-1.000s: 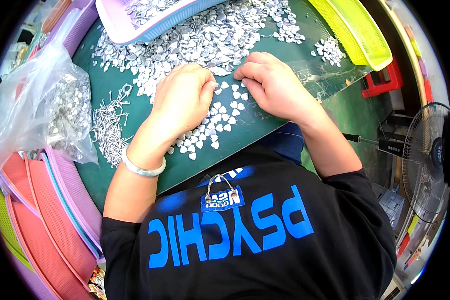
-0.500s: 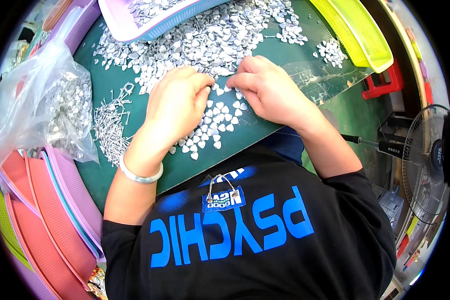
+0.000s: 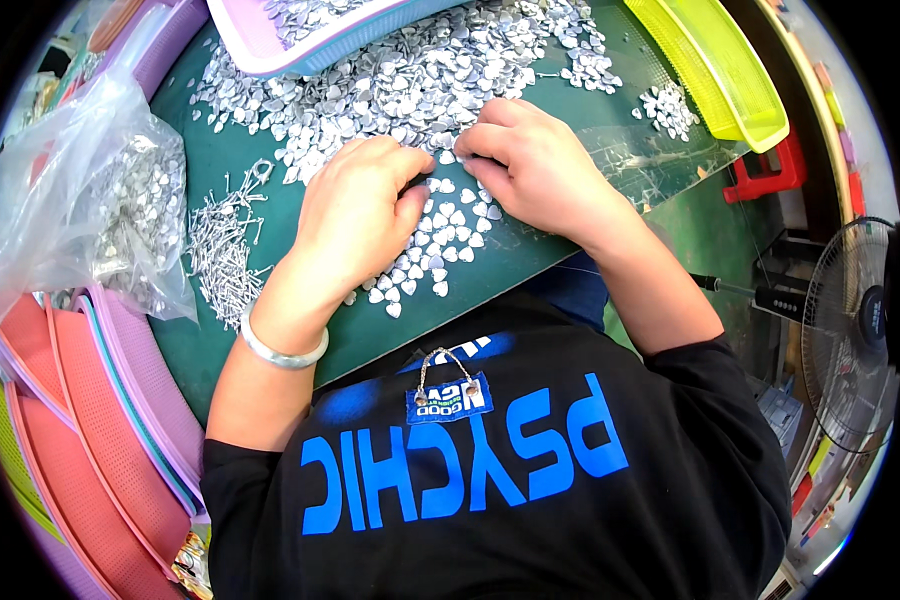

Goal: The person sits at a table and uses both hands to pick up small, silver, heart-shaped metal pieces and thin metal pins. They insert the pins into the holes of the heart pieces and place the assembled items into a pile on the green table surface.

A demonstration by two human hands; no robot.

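A large heap of small silver heart-shaped pieces (image 3: 400,100) covers the far part of the green table (image 3: 450,325). My left hand (image 3: 365,200) rests at the heap's near edge, its index finger bent and its thumb apart from it; the other fingers are partly hidden. Opposite it, my right hand (image 3: 535,170) has its fingers curled, the tips pressed together beside a heart piece. What they pinch is too small to tell. Between and below the hands lies a loose spread of single hearts (image 3: 435,248). A pale bangle (image 3: 282,350) circles my left wrist.
Left of my left hand lie a pile of metal pins (image 3: 225,250) and a clear bag of hearts (image 3: 135,220). A pink-and-blue basket (image 3: 300,62) sits on the heap. A lime basket (image 3: 720,75) stands far right, stacked coloured baskets (image 3: 110,430) near left, a fan (image 3: 850,320) at right.
My left thumb has dropped away from the index finger. The right hand has shifted slightly up, its fingertips drawn closer together. The view has moved a little.
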